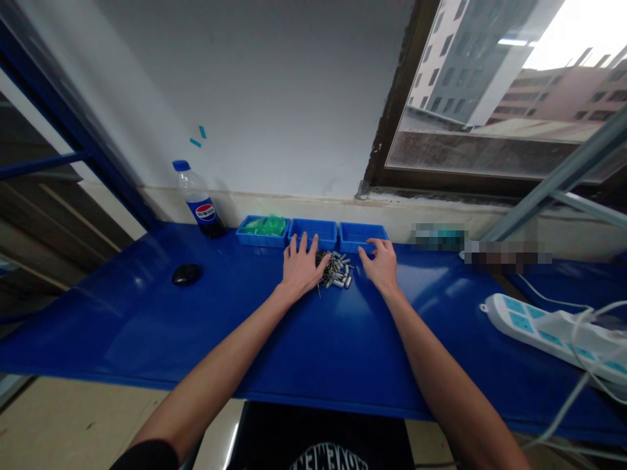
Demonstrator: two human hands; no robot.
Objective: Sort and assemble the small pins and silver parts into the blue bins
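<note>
From the metal parts point(337, 274) on the blue table point(147, 326), a power strip point(548, 338) near 4 o'clock is cut off. At 9, the left hand point(300, 266), fingers spread wide, partly hides the parts and the middle tray point(326, 241) at 11. At 3, the right hand point(385, 266) curls narrowly, any hold unclear. A bottle point(203, 207) stands at 10.

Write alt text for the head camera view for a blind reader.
A person's bare left hand and right hand flank a heap of small silvery metallic pieces on a glossy blue table, before three blue rectangular trays; the leftmost holds green, plastic-looking material.
</note>
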